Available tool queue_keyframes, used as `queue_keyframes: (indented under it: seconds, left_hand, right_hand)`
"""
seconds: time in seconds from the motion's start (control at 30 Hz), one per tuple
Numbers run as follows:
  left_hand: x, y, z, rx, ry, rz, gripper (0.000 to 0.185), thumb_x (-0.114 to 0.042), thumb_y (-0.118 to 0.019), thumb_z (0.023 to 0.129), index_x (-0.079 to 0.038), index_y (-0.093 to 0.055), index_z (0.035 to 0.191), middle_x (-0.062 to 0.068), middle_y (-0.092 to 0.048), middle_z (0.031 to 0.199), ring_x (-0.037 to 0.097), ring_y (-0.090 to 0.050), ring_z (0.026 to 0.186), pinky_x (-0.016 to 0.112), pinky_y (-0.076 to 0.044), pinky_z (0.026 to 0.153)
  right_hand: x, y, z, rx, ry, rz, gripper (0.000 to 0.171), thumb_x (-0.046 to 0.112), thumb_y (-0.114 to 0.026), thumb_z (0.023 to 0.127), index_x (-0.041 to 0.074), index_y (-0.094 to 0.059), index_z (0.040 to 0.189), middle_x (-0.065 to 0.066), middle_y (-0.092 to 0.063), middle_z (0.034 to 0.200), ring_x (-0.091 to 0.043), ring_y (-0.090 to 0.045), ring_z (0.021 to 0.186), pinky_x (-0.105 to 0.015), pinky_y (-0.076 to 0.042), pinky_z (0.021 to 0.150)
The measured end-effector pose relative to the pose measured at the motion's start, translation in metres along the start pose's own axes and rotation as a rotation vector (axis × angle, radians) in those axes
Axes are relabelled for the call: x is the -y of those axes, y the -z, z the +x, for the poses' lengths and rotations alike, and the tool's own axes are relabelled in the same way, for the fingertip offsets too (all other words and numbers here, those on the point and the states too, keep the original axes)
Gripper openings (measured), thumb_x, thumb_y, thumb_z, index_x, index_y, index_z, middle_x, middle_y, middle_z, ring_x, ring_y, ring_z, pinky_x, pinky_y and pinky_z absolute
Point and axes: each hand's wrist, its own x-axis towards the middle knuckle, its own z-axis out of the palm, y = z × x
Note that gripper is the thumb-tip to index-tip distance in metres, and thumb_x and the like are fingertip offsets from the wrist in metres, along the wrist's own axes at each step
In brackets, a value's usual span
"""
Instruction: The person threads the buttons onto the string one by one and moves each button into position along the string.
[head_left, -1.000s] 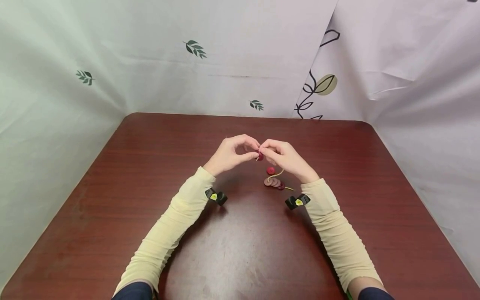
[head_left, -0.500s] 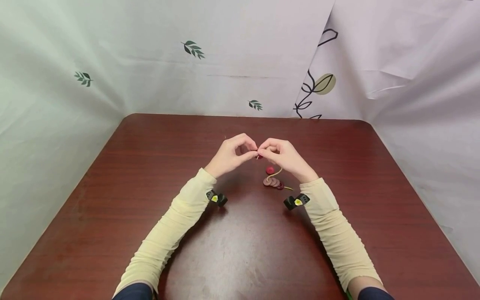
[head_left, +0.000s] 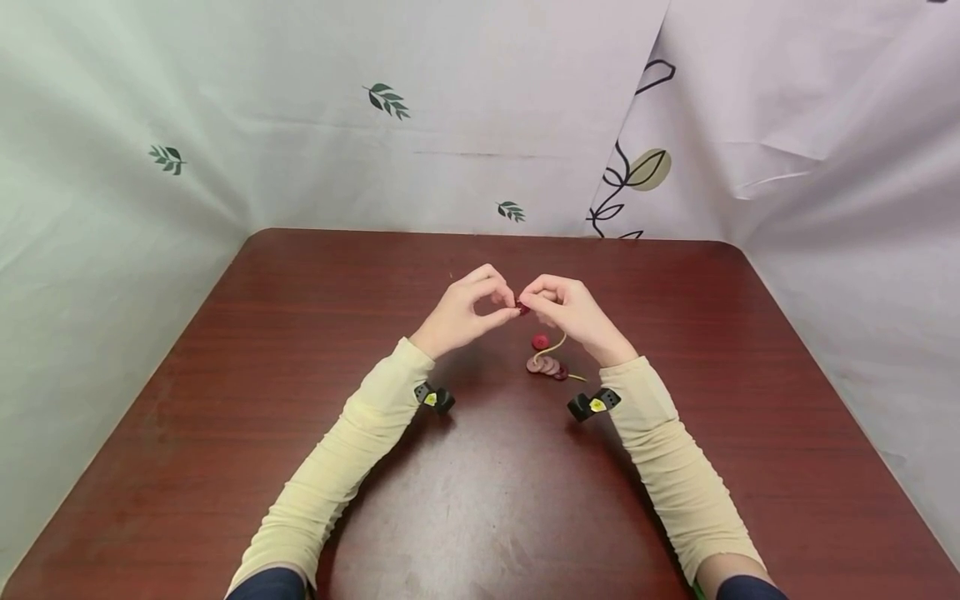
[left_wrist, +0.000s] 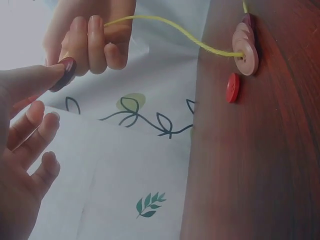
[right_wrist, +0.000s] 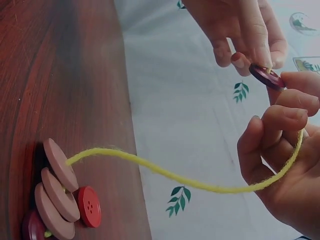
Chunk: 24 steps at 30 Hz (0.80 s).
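Note:
My left hand [head_left: 461, 312] and right hand [head_left: 572, 315] meet above the table around a dark red button [right_wrist: 266, 76]. In the right wrist view, the right thumb and a finger pinch the button's edge. The left thumb and index finger come together at its face, where a short end of yellow string [right_wrist: 215, 188] shows; the left fingertips seem to pinch that end, partly hidden. From the right hand, the string curves down to several pinkish buttons [left_wrist: 244, 59] and a dark red button [right_wrist: 34, 227] threaded on it, lying on the table. A loose red button [left_wrist: 232, 88] lies beside them.
The brown wooden table [head_left: 480, 483] has a light sheen in front. White cloth [head_left: 465, 108] with leaf prints hangs behind and at both sides. Dark camera straps [head_left: 432, 397] sit on both wrists, over cream sleeves [head_left: 352, 450].
The left fingertips have shifted on the dark red button, and the string end at its lower left is now covered. Both hands stay nearly in place; the threaded buttons on the table have not moved.

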Motion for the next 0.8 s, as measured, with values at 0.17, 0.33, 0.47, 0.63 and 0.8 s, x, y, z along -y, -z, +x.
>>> queue_keyframes:
  seconds: [0.17, 0.33, 0.47, 0.63, 0.8]
  left_hand:
    - [-0.0005, 0.0004, 0.0006, 0.026, -0.03, 0.015, 0.009, -0.009, -0.075, 0.083, -0.009, -0.068, 0.089, 0.003, -0.057, 0.089, 0.013, -0.053, 0.084, 0.026, -0.047, 0.078]
    - [-0.0009, 0.0006, 0.0, 0.05, -0.041, 0.036, 0.007, -0.009, -0.073, 0.085, -0.008, -0.068, 0.088, 0.003, -0.057, 0.089, 0.013, -0.053, 0.084, 0.03, -0.049, 0.078]
    - [-0.0003, 0.0004, -0.0007, 0.071, -0.034, 0.041, 0.007, -0.009, -0.073, 0.085, -0.008, -0.066, 0.088, 0.002, -0.056, 0.088, 0.012, -0.053, 0.083, 0.039, -0.051, 0.078]
    - [-0.0008, 0.0006, 0.0001, 0.086, -0.042, 0.053, 0.008, -0.008, -0.072, 0.086, -0.009, -0.064, 0.088, 0.002, -0.057, 0.088, 0.012, -0.054, 0.084, 0.029, -0.049, 0.078]
    - [-0.0004, 0.0007, 0.0004, 0.09, -0.049, 0.054, 0.009, -0.007, -0.071, 0.086, -0.009, -0.062, 0.087, 0.002, -0.057, 0.088, 0.012, -0.053, 0.085, 0.025, -0.048, 0.079]
  right_hand:
    - [-0.0015, 0.0, 0.001, 0.0, -0.003, 0.007, 0.018, 0.018, -0.06, 0.095, 0.001, -0.063, 0.099, 0.006, -0.045, 0.054, -0.011, -0.039, 0.052, -0.024, -0.034, 0.052]
    - [-0.003, -0.0006, 0.0021, 0.006, -0.013, 0.015, 0.018, 0.017, -0.06, 0.095, 0.0, -0.062, 0.099, 0.007, -0.045, 0.054, -0.011, -0.039, 0.052, -0.024, -0.034, 0.052]
    - [-0.0034, -0.0007, 0.0022, 0.012, -0.013, 0.019, 0.018, 0.016, -0.06, 0.095, -0.001, -0.062, 0.099, 0.006, -0.045, 0.055, -0.008, -0.039, 0.052, -0.023, -0.034, 0.052]
    - [-0.0039, -0.0006, 0.0027, 0.003, -0.012, 0.011, 0.018, 0.016, -0.059, 0.095, -0.002, -0.062, 0.099, 0.006, -0.046, 0.055, -0.007, -0.041, 0.052, -0.02, -0.036, 0.052]
    - [-0.0058, 0.0, 0.0035, -0.014, -0.03, 0.005, 0.017, 0.015, -0.058, 0.095, -0.001, -0.062, 0.099, 0.008, -0.045, 0.054, -0.006, -0.041, 0.052, -0.019, -0.035, 0.052]
